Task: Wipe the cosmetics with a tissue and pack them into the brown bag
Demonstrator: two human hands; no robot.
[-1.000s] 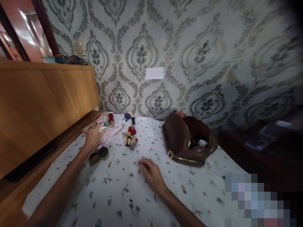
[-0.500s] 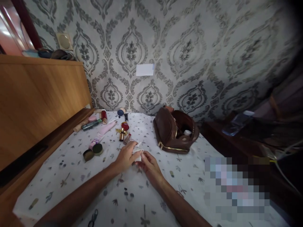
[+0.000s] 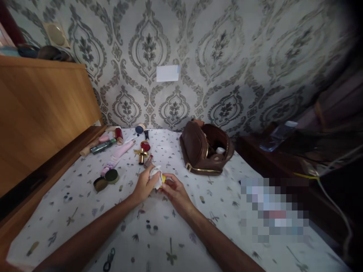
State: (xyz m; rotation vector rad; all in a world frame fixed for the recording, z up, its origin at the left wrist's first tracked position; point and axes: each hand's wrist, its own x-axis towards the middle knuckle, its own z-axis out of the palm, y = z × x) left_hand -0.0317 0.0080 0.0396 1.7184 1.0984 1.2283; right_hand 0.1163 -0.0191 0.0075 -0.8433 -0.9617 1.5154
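My left hand [image 3: 143,186] is closed on a crumpled white tissue [image 3: 156,177] above the patterned white cloth [image 3: 170,226]. With bent fingers, my right hand [image 3: 176,193] grips a small yellow item [image 3: 163,179] pressed against the tissue; most of that item is hidden. Just beyond my left hand lie a small pinkish bottle [image 3: 148,161], a gold and black tube [image 3: 141,156] and a red round case [image 3: 145,146]. An open brown bag [image 3: 195,149] stands beyond my right hand, with a white-capped item [image 3: 220,150] inside.
At the left lie an open dark green compact [image 3: 111,176], a pink tube [image 3: 117,155], a green bottle [image 3: 103,146] and a red bottle [image 3: 118,136]. A wooden cabinet [image 3: 45,113] borders the left. A clear bottle [image 3: 278,136] lies at the right, near a blurred-out patch.
The yellow item has come into view between my hands, and more of the tissue shows. The whole view has shifted, so the surroundings sit slightly higher and further left.
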